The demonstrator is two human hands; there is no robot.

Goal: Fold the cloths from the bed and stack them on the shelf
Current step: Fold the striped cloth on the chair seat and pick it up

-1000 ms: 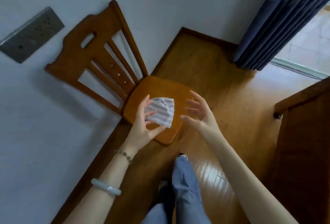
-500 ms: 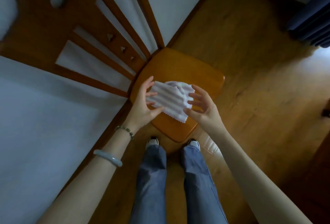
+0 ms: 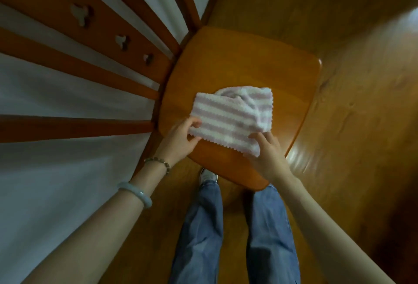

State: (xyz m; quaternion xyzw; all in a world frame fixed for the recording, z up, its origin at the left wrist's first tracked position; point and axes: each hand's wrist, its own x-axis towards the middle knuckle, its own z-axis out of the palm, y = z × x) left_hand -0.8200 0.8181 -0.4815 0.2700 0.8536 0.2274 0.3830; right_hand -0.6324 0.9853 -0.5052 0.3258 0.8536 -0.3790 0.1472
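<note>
I see the striped cloth (image 3: pixel 233 120) lying on the chair seat (image 3: pixel 248 64), my left hand (image 3: pixel 178 139) pinching its corner at eight o'clock and my right hand (image 3: pixel 269 154) gripping its corner at five o'clock.

Cloth (image 3: pixel 230 118) between left grip (image 3: pixel 178 139) and right grip (image 3: pixel 269 154): soft fluffy fabric, matt, ribbed pile, zigzag-cut edge. Chair seat (image 3: pixel 248 62) under both grips: varnished wood, smooth, mild sheen. Floor (image 3: pixel 350 125) right of right grip: wood, glossy, glare patches. Wall (image 3: pixel 45 193) left of left grip: matt paint. Bangle (image 3: pixel 135 194) behind left grip: smooth, glossy, stone-like. Trousers (image 3: pixel 199 238) below grips: matt denim.
</note>
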